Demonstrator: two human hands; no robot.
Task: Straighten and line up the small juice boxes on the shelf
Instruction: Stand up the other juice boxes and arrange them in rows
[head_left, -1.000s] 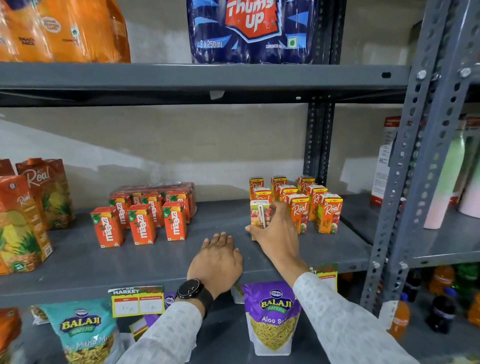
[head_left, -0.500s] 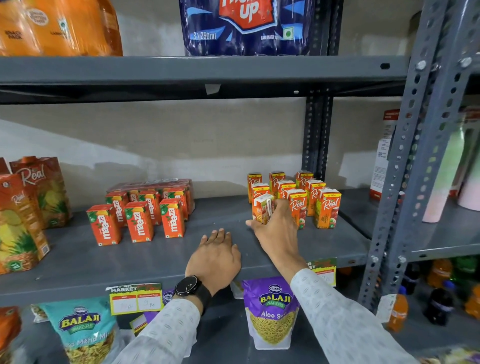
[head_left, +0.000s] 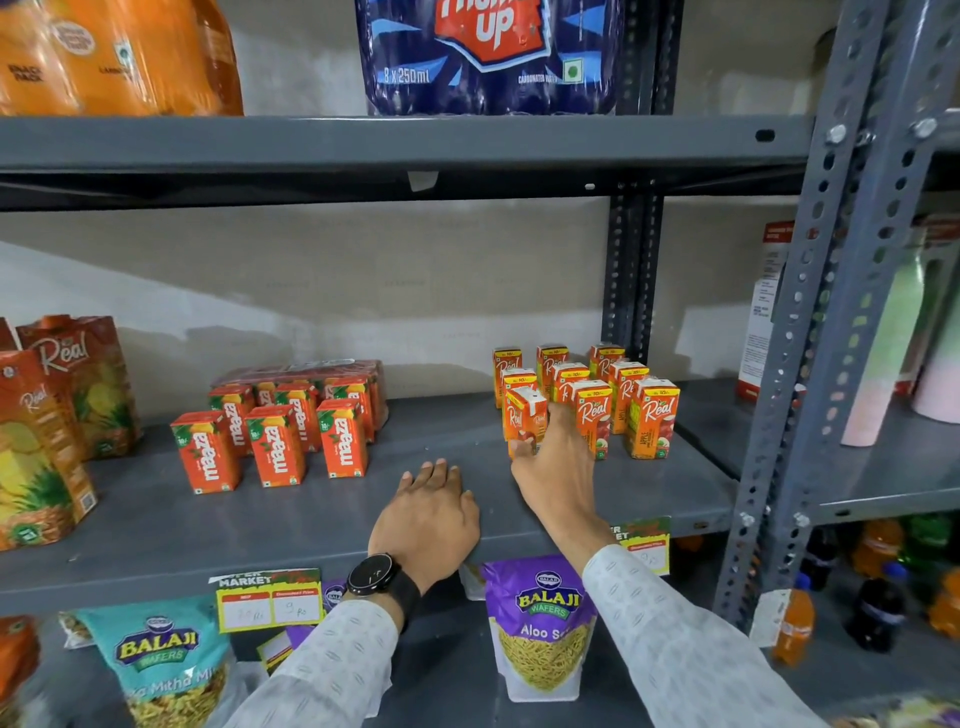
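Note:
Several small orange Real juice boxes stand in rows at the right of the grey middle shelf. My right hand grips the front-left Real box, thumb low on its front, fingers behind it; the box stands slightly turned at the front of the group. My left hand rests flat on the shelf, fingers apart, holding nothing, a black watch on its wrist. Small red Maaza juice boxes stand in rows to the left, apart from both hands.
Large Real cartons stand at the shelf's left end. A perforated steel upright bounds the right side. The shelf above carries a Thums Up pack and orange bottles. Balaji snack bags hang below, with price tags on the shelf edge.
My right hand has turned the held Real box from showing its straw side to showing its front, and set it closer to the group. The left hand has stayed in place.

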